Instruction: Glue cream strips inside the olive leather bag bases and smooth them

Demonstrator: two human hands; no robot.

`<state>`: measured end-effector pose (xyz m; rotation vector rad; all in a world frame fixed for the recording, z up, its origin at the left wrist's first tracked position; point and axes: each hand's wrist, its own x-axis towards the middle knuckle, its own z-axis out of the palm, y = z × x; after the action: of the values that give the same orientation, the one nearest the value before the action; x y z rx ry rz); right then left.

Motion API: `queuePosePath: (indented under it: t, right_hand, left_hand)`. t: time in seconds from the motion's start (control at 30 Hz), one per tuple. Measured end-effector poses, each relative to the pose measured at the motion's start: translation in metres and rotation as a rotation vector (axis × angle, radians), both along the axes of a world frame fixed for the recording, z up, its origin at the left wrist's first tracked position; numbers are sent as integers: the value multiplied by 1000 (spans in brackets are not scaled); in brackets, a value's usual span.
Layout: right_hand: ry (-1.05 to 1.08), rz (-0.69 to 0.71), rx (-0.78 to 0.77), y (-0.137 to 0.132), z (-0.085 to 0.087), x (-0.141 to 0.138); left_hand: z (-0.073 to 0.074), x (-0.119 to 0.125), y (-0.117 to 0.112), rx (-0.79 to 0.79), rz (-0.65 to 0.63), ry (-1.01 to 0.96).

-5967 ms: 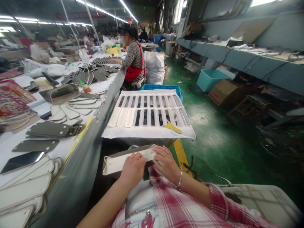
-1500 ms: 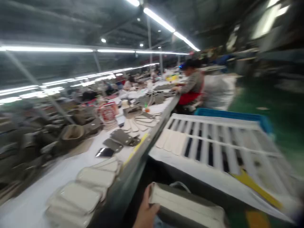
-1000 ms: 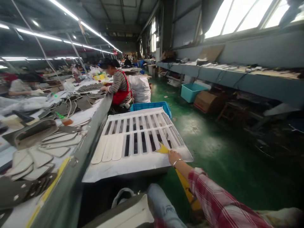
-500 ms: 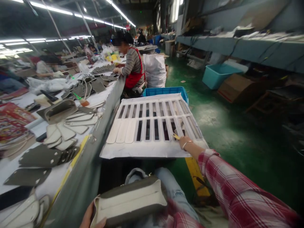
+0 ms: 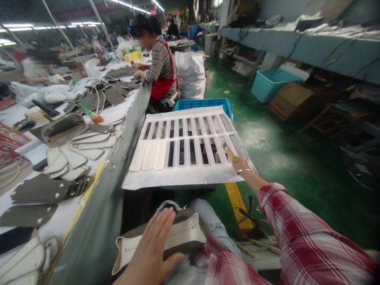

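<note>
A cream and grey bag part (image 5: pixel 181 237) lies across my lap. My left hand (image 5: pixel 154 247) rests flat on it with the fingers stretched out. My right arm, in a red plaid sleeve, reaches forward to the white slatted rack (image 5: pixel 184 178). At the rack's near right corner, my right hand (image 5: pixel 240 164) is closed on a small yellow flat piece (image 5: pixel 229 152), which is blurred. Three cream strips (image 5: pixel 150 155) lie side by side on the left of the rack.
A long worktable (image 5: pixel 97 186) on my left carries grey and cream cut pieces (image 5: pixel 44 190). A co-worker in a red apron (image 5: pixel 162 69) sits further along it. Behind the rack are a blue crate (image 5: pixel 204 104) and white sack (image 5: pixel 191 75). Teal bin (image 5: pixel 271 84) and cardboard box (image 5: pixel 292 103) stand on the green floor.
My left hand moved from under the bag part's edge to lie flat on top of it. My right hand, with the yellow piece, shifted slightly right along the rack. The view tilted down.
</note>
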<state>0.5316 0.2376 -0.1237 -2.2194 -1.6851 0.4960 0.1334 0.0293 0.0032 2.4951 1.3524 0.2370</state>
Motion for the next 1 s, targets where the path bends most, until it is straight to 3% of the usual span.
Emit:
queuePosePath:
  t: [0.07, 0.17, 0.23, 0.33, 0.47, 0.57, 0.7, 0.8, 1.0]
  right_hand:
    - [-1, -12, 2, -15, 12, -1]
    - [18, 83, 13, -53, 31, -18]
    - [79, 210, -8, -84, 44, -35]
    - [262, 452, -158, -127, 63, -58]
    - [386, 703, -342, -161, 84, -79]
    - [304, 736, -360, -169, 94, -96]
    - [40, 632, -321, -167, 102, -124]
    - [-126, 597, -308, -158, 105, -143]
    - [-250, 585, -305, -142, 111, -171]
  left_hand:
    - [-5, 22, 11, -103, -78, -34]
    - [-7, 39, 26, -252, -75, -89]
    - [-4, 42, 37, -356, -85, -111]
    - [0, 39, 56, -543, -173, -116]
    - [-3, 37, 80, -794, -293, -116]
    - [-10, 41, 92, -916, -351, -166]
    - [-21, 47, 99, -1103, -430, -317]
    - [-30, 47, 102, -1226, -415, -374]
    - [-41, 40, 106, -1358, -422, -522]
